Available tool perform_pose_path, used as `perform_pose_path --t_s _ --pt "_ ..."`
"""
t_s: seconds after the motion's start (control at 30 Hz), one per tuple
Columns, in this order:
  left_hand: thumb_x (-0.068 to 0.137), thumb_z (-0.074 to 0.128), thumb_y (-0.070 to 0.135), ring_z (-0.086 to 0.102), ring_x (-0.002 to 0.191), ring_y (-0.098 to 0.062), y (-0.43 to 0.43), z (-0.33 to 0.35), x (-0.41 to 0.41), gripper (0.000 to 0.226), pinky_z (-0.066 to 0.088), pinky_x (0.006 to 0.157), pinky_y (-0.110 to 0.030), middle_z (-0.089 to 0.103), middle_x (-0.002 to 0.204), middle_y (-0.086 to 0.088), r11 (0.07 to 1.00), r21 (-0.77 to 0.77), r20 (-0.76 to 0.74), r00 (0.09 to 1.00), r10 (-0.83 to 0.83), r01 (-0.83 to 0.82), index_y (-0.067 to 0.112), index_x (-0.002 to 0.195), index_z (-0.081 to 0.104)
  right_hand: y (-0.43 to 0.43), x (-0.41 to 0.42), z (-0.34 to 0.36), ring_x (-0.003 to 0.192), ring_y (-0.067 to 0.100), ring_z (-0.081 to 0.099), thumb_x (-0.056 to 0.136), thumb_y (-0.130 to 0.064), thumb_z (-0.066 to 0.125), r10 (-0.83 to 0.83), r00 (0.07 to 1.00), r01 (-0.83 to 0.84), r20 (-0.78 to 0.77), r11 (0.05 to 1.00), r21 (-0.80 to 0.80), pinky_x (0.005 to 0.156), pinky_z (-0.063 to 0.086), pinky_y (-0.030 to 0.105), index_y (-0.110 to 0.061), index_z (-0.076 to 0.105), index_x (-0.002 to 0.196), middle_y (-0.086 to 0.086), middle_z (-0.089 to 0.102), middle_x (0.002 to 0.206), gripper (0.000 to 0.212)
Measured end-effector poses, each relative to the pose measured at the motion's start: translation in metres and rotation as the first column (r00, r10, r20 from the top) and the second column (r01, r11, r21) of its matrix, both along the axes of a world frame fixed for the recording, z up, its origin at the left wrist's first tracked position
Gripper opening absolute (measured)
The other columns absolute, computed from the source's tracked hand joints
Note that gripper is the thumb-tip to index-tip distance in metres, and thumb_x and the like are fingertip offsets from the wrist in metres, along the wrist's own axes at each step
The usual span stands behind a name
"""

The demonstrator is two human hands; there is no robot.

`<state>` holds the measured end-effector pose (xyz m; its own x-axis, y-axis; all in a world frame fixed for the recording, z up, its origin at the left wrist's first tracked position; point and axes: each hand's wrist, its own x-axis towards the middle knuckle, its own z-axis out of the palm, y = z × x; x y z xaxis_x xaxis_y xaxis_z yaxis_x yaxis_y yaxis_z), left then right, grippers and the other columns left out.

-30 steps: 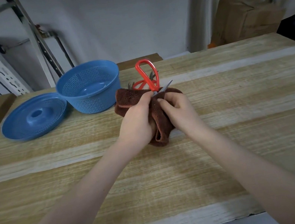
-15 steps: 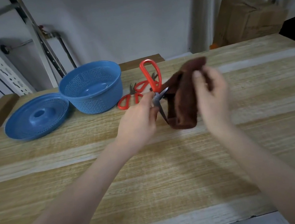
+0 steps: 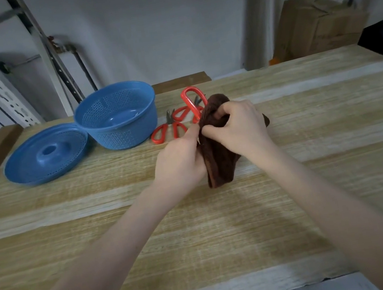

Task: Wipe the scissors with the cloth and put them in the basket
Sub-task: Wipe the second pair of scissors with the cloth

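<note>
I am wiping, and nothing is in the basket yet: I am looking down into it and seeing only its bare blue bottom. So the task is in its first half.

My right hand is gripping the cloth, fingers curled over the bunched brown top of it and squeezing it round the scissors. My left hand is curled against the cloth's left edge, thumb and fingers pinching there. I am taking it that they are holding the scissors by the lower part, though the cloth is hiding the blades and I cannot tell whether the fingers are on metal or on fabric. All I am seeing of the scissors is one red handle loop sticking up above the cloth, a little above the table and to the right of the basket.

How clean the blades are getting I cannot judge, since they are wrapped. What I am expecting to be left for this pair: finishing the rub, freeing it from the cloth, and carrying it left over the rim to set it down inside.

More is waiting, too. The spare scissors are lying on the table between the basket and my hands, one pair plainly and what is looking like a second just behind it. If they are part of the job, most of the work is ahead of me. The blue lid is lying to the left of the basket, touching or nearly touching it, and is not getting in my way.
</note>
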<state>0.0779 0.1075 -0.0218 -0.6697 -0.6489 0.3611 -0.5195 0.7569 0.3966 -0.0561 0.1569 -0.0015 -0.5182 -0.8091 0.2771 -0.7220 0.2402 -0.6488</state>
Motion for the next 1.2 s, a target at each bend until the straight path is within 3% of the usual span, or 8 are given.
perform_pose_path --t_s 0.23,0.3,0.4,0.5,0.63,0.93,1.1,1.2 --pt "0.092 0.044 0.014 0.062 0.075 -0.030 -0.002 -0.004 -0.001 0.048 0.039 0.055 -0.035 0.066 0.079 -0.003 0.999 -0.038 0.021 1.000 0.005 -0.004 0.021 0.140 0.044 -0.005 -0.002 -0.014 0.071 0.015 0.051 0.072 -0.039 0.061 -0.034 0.999 0.040 0.038 0.986 -0.160 0.082 0.048 0.042 -0.030 0.048 0.056 -0.016 0.044 0.052 0.022" --pt "0.094 0.044 0.018 0.063 0.078 -0.030 -0.003 -0.003 0.000 0.050 0.047 0.060 -0.039 0.068 0.083 -0.003 0.999 -0.052 0.021 1.000 0.007 -0.006 0.024 0.143 0.040 -0.004 -0.007 -0.017 0.062 0.013 0.054 0.072 -0.034 0.059 -0.002 0.977 0.051 0.211 0.973 -0.225 0.074 0.050 0.041 -0.027 0.059 0.060 -0.010 0.054 0.052 0.014" --pt "0.093 0.044 0.016 0.063 0.080 -0.033 -0.005 -0.003 -0.001 0.052 0.050 0.064 -0.042 0.069 0.087 -0.005 0.998 -0.065 0.022 0.999 0.023 -0.022 0.024 0.144 0.037 0.001 -0.016 -0.020 0.081 0.015 0.066 0.074 -0.027 0.060 0.113 0.817 0.113 0.565 0.930 -0.349 0.084 0.053 0.044 -0.024 0.070 0.073 -0.004 0.071 0.076 0.010" --pt "0.091 0.046 0.015 0.063 0.079 -0.033 -0.006 -0.004 -0.002 0.057 0.048 0.061 -0.040 0.068 0.086 -0.005 0.997 -0.073 0.043 0.999 0.023 -0.020 0.024 0.146 0.034 0.003 -0.014 -0.026 0.096 0.014 0.065 0.075 -0.037 0.063 0.163 0.911 -0.015 0.379 0.931 -0.364 0.091 0.051 0.042 -0.027 0.069 0.086 -0.010 0.070 0.091 0.016" --pt "0.091 0.046 0.016 0.062 0.080 -0.035 -0.004 -0.004 -0.001 0.054 0.038 0.057 -0.035 0.068 0.090 -0.008 0.997 -0.077 0.060 0.998 0.024 -0.020 0.019 0.144 0.037 0.000 -0.007 -0.020 0.099 0.017 0.060 0.068 -0.054 0.062 -0.006 1.000 0.006 0.001 0.989 -0.147 0.089 0.048 0.046 -0.025 0.071 0.089 -0.015 0.065 0.089 0.037" --pt "0.091 0.045 0.015 0.061 0.074 -0.033 -0.004 -0.006 0.001 0.040 0.046 0.057 -0.039 0.065 0.079 -0.005 0.997 -0.083 0.051 0.999 0.009 -0.005 0.016 0.131 0.046 -0.005 -0.005 -0.016 0.063 0.016 0.052 0.078 -0.033 0.064 0.043 0.998 -0.047 -0.036 0.993 -0.104 0.081 0.046 0.039 -0.012 0.060 0.059 -0.003 0.053 0.051 0.028" --pt "0.091 0.046 0.016 0.060 0.069 -0.031 -0.006 -0.006 0.000 0.046 0.044 0.054 -0.037 0.064 0.073 -0.003 0.998 -0.058 0.027 1.000 0.002 0.000 0.020 0.136 0.044 -0.004 -0.014 -0.021 0.072 0.021 0.066 0.082 -0.023 0.067 0.146 0.953 -0.111 0.266 0.984 -0.140 0.076 0.054 0.042 -0.021 0.071 0.080 0.003 0.071 0.074 0.005" --pt "0.089 0.047 0.013 0.060 0.068 -0.031 -0.005 -0.007 0.000 0.045 0.043 0.053 -0.038 0.063 0.073 -0.004 0.999 -0.042 0.025 1.000 -0.012 0.013 0.017 0.134 0.044 -0.002 -0.019 -0.020 0.079 0.013 0.066 0.077 -0.041 0.070 0.184 0.975 -0.175 0.124 0.982 -0.077 0.079 0.054 0.041 -0.021 0.074 0.082 -0.007 0.071 0.079 0.021"
